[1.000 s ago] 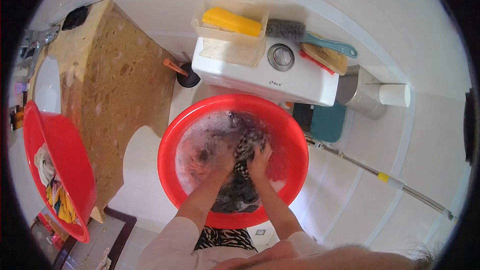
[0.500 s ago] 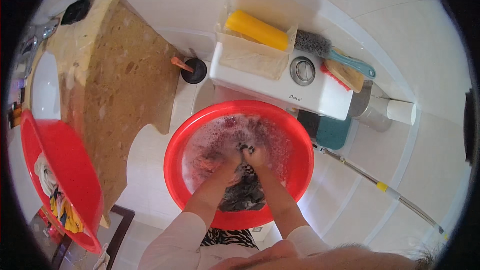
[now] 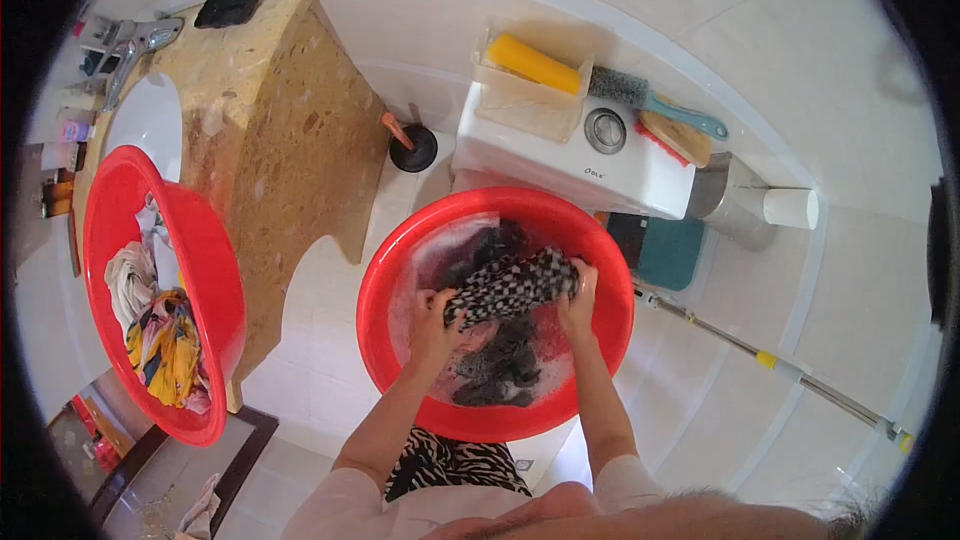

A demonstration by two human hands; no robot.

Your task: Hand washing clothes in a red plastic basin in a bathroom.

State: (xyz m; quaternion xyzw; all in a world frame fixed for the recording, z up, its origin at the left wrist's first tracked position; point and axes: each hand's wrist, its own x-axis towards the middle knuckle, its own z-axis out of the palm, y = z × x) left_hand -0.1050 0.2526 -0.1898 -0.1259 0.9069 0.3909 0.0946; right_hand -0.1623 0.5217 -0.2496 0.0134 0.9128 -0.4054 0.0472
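A black-and-white patterned cloth garment point(image 3: 512, 287) stretches between my two hands, over soapy water in a red basin point(image 3: 374, 340). My left hand point(image 3: 436, 320) grips its left end, fingers wrapped round the fabric. At the other end my right hand point(image 3: 577, 298) clasps the cloth near the basin's right side. Dark wet clothing point(image 3: 503, 365) lies in the water below and nearer to me. More dark fabric point(image 3: 497, 238) shows behind the patterned piece. What exact kind of garment I hold cannot be made out.
A second red basin point(image 3: 215, 270) with several clothes stands at the left by the stone counter point(image 3: 290, 140). Behind sits a white toilet tank point(image 3: 545, 145) bearing brushes, with a plunger point(image 3: 412, 148) beside it. A mop pole point(image 3: 720, 333) lies to the right.
My hands, close together low in the water before, have come apart and lifted the patterned garment, spreading it sideways. The view has shifted, showing more of the left basin.
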